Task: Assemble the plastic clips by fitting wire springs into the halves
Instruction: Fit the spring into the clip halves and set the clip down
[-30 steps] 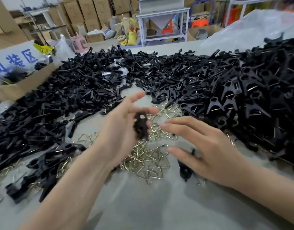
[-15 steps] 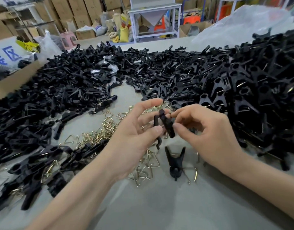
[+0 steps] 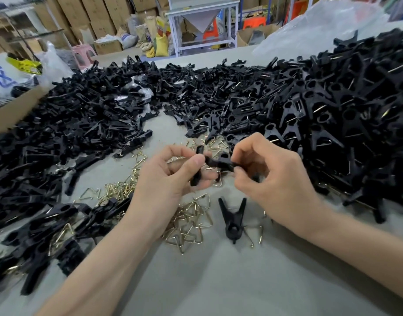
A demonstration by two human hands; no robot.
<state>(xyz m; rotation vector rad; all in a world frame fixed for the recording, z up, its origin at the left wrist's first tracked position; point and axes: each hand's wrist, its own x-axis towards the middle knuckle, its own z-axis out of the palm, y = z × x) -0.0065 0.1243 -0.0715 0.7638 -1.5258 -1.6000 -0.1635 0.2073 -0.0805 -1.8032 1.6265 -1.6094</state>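
Far left: loose heap of clip halves, black plastic, spread over the grey table. Toward centre: brass wire springs, triangular, scattered and tangled. Left hand hovers above them, thumb and fingers curled, pinching one clip half about mid-length, roughly upright. Just beside it, right hand, fingers curled in tight, pinches a second clip half lying crosswise. The two halves touch between the hands. Cannot tell whether a spring is seated yet. Below the right hand, one finished clip lies on the table. Far right: big heap of assembled clips. Judgement: halves are light, stiff and smooth, apt to twist in the pinch; hold at the handle end, pivot left free. Springs are thin and snag each other; lift singly by one leg.
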